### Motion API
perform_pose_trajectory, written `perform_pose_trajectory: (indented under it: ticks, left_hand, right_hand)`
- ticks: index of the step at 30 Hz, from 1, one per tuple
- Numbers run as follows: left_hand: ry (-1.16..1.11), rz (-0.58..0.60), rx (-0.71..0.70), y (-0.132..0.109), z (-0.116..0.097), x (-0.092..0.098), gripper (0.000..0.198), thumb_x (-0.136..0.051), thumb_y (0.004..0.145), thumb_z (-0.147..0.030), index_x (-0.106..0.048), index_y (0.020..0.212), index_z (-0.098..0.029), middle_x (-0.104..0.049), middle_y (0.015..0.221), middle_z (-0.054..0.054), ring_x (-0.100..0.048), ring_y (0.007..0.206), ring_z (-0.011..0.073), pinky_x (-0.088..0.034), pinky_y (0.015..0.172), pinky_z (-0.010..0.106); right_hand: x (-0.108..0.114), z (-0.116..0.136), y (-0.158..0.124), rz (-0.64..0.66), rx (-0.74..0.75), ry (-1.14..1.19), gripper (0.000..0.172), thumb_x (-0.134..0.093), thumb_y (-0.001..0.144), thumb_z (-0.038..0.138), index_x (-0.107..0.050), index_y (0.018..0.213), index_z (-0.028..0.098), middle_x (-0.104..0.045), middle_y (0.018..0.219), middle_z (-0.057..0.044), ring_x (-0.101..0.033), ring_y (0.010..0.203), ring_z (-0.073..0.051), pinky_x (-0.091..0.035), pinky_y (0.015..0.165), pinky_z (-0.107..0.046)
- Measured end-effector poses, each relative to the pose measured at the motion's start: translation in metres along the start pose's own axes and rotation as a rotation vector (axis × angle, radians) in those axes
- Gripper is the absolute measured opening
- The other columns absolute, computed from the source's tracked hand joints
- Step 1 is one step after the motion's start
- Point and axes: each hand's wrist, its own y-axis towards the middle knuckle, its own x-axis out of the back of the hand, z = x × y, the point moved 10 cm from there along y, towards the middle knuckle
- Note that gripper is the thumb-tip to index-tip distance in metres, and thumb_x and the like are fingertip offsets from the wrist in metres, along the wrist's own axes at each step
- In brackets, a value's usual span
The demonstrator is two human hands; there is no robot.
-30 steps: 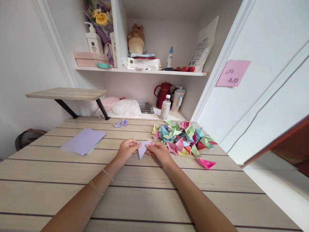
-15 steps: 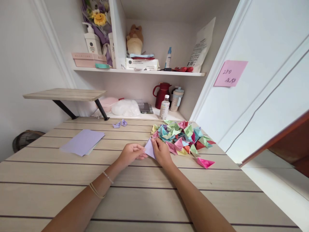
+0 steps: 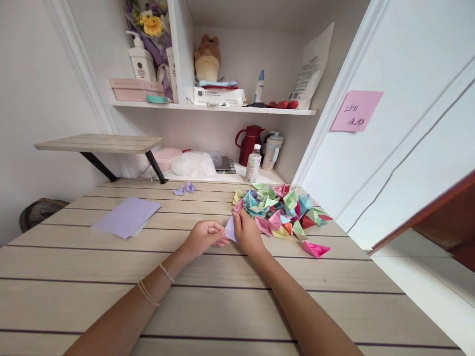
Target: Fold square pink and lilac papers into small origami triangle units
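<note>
Between my hands is a folded piece of purple paper (image 3: 230, 229), held just above the table. My left hand (image 3: 207, 237) pinches its left corner between thumb and fingers. Around its right side my right hand (image 3: 246, 231) is closed, with the thumb on top, hiding much of the paper. A heap of folded paper boats (image 3: 272, 207) in many colours lies right beyond my right hand. One bright pink paper boat (image 3: 316, 249) sits apart at the heap's near right. Two small purple paper boats (image 3: 184, 189) rest farther back, left of my hands.
A stack of purple paper sheets (image 3: 128, 216) lies at the left of the slatted table (image 3: 208, 306). Behind it rises a small wooden stand (image 3: 100, 143) on black legs. A bottle (image 3: 253, 164) and a red jug (image 3: 251, 145) stand at the back, below a loaded shelf (image 3: 178, 106).
The purple paper shows less between my hands now, its visible part smaller. My left hand has shifted slightly right, nearer my right hand. The view has tilted a little.
</note>
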Motion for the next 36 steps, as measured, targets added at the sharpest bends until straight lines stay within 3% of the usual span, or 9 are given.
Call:
perform_pose_trajectory:
  ticks: [11,19,24,28,31,36]
  left_hand:
    - [0.011,0.035,0.023,0.001,0.005,-0.002,0.027,-0.069,0.064,-0.034,-0.058,0.074,-0.011,-0.069,0.067,0.009,-0.066,0.064,0.0185,-0.052,0.061,0.027]
    - [0.026,0.024,0.015,0.0,0.002,-0.002,0.027,-0.069,0.063,-0.034,-0.058,0.073,-0.011,-0.069,0.067,0.009,-0.066,0.064,0.0183,-0.052,0.061,0.026]
    - [0.037,0.028,0.011,-0.001,0.003,-0.003,0.028,-0.069,0.063,-0.035,-0.058,0.072,-0.011,-0.069,0.067,0.009,-0.066,0.063,0.0183,-0.052,0.06,0.026]
    - [0.037,0.026,0.003,-0.001,0.001,-0.003,0.029,-0.068,0.063,-0.036,-0.059,0.074,-0.011,-0.069,0.068,0.01,-0.066,0.065,0.0193,-0.052,0.061,0.028]
    - [0.018,-0.021,-0.012,-0.001,-0.004,0.002,0.029,-0.068,0.063,-0.036,-0.058,0.074,-0.011,-0.069,0.068,0.01,-0.066,0.066,0.0197,-0.052,0.062,0.029]
    - [-0.006,-0.109,-0.03,0.001,-0.009,0.014,0.028,-0.07,0.062,-0.034,-0.058,0.073,-0.011,-0.069,0.068,0.009,-0.066,0.066,0.0189,-0.052,0.064,0.029]
  right_hand:
    - [-0.003,-0.019,-0.001,0.032,-0.139,0.289,0.041,-0.026,0.086,0.049,-0.049,0.069,0.019,-0.049,0.059,0.0,-0.045,0.056,-0.015,-0.033,0.055,-0.026]
    - [0.002,-0.009,-0.002,0.016,-0.08,0.221,0.044,-0.024,0.088,0.045,-0.056,0.075,0.017,-0.053,0.06,-0.003,-0.045,0.056,-0.015,-0.032,0.054,-0.026]
    - [0.007,-0.003,-0.001,-0.032,-0.037,0.118,0.041,-0.028,0.087,0.042,-0.05,0.062,0.017,-0.048,0.054,-0.001,-0.04,0.05,-0.013,-0.028,0.05,-0.025]
    - [0.009,-0.012,-0.001,-0.057,-0.111,0.238,0.043,-0.03,0.085,0.047,-0.041,0.053,0.019,-0.042,0.049,0.001,-0.036,0.047,-0.012,-0.026,0.047,-0.024]
    - [0.004,-0.019,-0.003,-0.019,-0.184,0.331,0.047,-0.027,0.085,0.051,-0.038,0.052,0.019,-0.04,0.048,0.002,-0.035,0.046,-0.012,-0.024,0.045,-0.024]
    - [-0.006,-0.002,-0.003,0.086,-0.057,0.19,0.044,-0.03,0.086,0.047,-0.045,0.054,0.019,-0.046,0.049,0.0,-0.04,0.047,-0.013,-0.025,0.048,-0.026]
